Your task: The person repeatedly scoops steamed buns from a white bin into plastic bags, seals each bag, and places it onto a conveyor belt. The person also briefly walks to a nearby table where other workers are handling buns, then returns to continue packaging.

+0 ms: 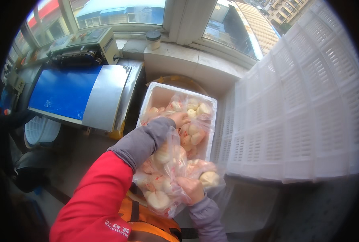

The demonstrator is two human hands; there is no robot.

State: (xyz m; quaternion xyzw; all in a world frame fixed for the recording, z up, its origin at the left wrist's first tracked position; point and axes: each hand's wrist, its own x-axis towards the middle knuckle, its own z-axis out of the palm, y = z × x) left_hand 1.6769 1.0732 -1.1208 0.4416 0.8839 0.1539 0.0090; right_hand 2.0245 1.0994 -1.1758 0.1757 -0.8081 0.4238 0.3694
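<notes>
My left hand (180,119) reaches into a white foam box (213,121), its fingers among clear plastic bags of pale steamed buns (194,130) with red print. Whether it grips one of them is hard to see. Near the box's front edge, my right hand (192,188) is closed on the gathered plastic of bagged buns (158,198). These bags hang at the near side of the box, and one round bun (209,179) shows beside my right knuckles.
Tall stacks of white plastic crates (267,121) stand right of the box. A machine with a blue conveyor belt (66,90) and metal plate (106,96) is at left. A lidded jar (153,40) sits on the windowsill. Below my arms lies an orange bag (152,224).
</notes>
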